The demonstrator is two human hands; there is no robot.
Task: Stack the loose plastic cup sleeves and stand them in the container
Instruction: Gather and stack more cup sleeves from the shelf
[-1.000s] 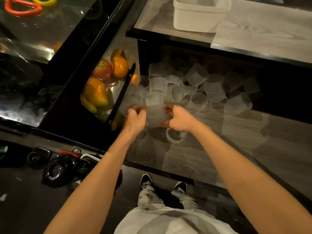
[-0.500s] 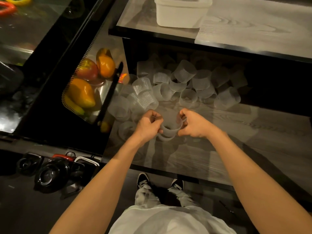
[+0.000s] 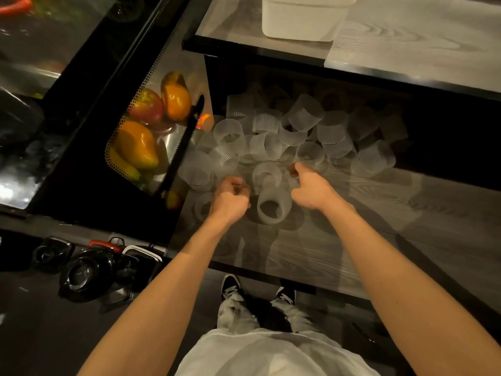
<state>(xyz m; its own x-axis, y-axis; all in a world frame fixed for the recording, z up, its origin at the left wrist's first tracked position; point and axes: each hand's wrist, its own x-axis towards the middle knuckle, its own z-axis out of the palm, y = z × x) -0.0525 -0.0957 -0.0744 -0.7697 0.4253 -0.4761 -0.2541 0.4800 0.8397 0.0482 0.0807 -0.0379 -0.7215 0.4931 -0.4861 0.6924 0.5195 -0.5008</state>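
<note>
Nearest the person, a short stack of cup sleeves rests on the wood-grain counter, its open end facing the camera. The hands flank it. The left hand sits just beside it with the fingers curled into a closed grip, and nothing shows inside them. The right hand is on the other side with its grip apart: the fingers are loosely bent and point toward the pile beyond, probably to fetch the next piece. I cannot tell whether either hand touches the stack. Parking it between the hands seems meant to keep it within reach while more are gathered.

Just past the hands, the loose sleeves lie tumbled on their sides and ends, reaching back into the shadow under the upper shelf, so most of the work remains. To the left, fruit sits behind a dotted glass panel. Farthest off, the white container waits on that shelf, well apart from the stack.
</note>
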